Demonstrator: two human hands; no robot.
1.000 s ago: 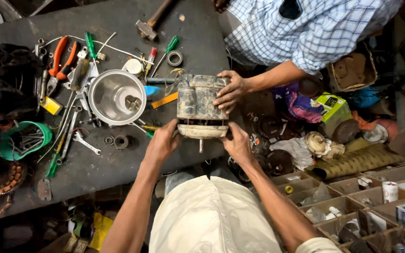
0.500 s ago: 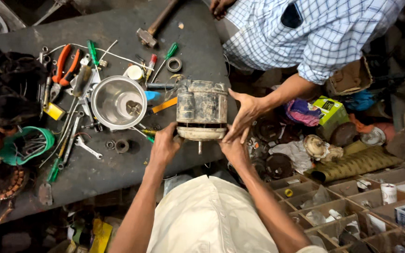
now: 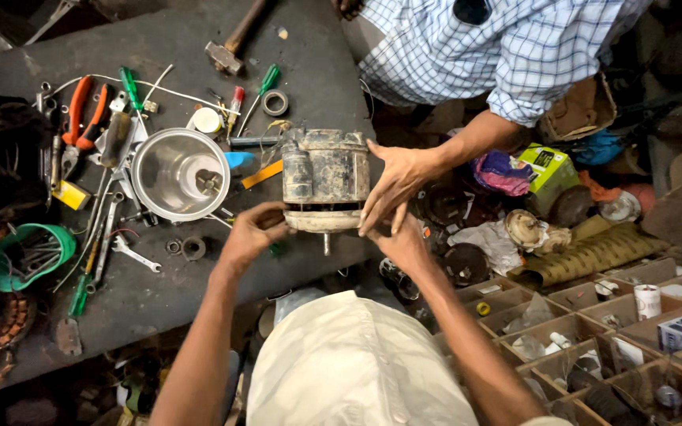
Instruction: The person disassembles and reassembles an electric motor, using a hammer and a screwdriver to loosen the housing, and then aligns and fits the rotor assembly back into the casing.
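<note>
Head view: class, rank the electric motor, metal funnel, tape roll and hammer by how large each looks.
1. Electric motor
2. Metal funnel, close to the motor, so that order is unsure
3. Hammer, partly cut off at the frame edge
4. Tape roll

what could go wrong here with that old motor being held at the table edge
The motor sits at the edge of the table, its shaft end overhanging; if the left hand or right hand slips, it could tip off toward the lap. The co-worker's hand presses the same side as the right hand, so fingers could get pinched. The metal bowl and loose screwdrivers close by could be knocked.
</note>
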